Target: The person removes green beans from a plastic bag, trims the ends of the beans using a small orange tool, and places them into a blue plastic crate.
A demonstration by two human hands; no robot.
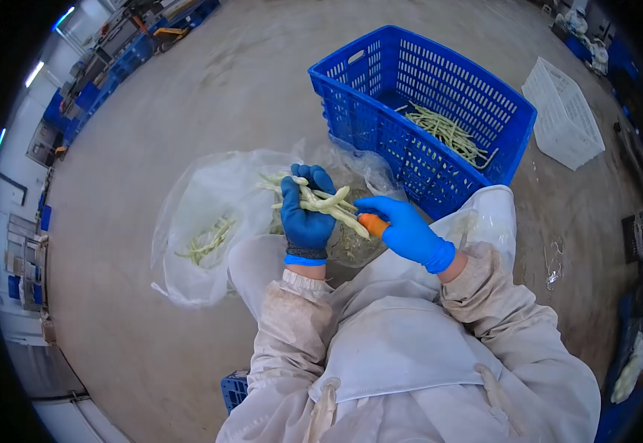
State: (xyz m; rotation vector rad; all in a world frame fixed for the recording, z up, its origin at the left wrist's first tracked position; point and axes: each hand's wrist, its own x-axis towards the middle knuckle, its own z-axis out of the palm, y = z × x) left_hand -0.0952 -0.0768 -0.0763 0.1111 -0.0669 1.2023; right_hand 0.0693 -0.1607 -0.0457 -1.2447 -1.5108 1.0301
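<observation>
My left hand (309, 210), in a dark blue knit glove, is wrapped round a bunch of pale green bean pods (325, 201), which stick out to both sides. Close by on the right is my right hand (404, 230) in a bright blue thin glove, fingers drawn together at the pods' right ends. A short orange piece (373, 224) shows at its thumb side; I cannot tell whether it is a finger cover or a handle. Below the hands, a clear plastic bag (354, 247) lies between my knees, partly hidden by them.
A blue slatted crate (417, 159) with pale green pods (450, 134) inside stands ahead to the right. Beyond it sits a white basket (565, 114). To the left, an opened translucent bag (181, 214) holds more pods (209, 242). Part of a blue crate (235, 390) shows beside me.
</observation>
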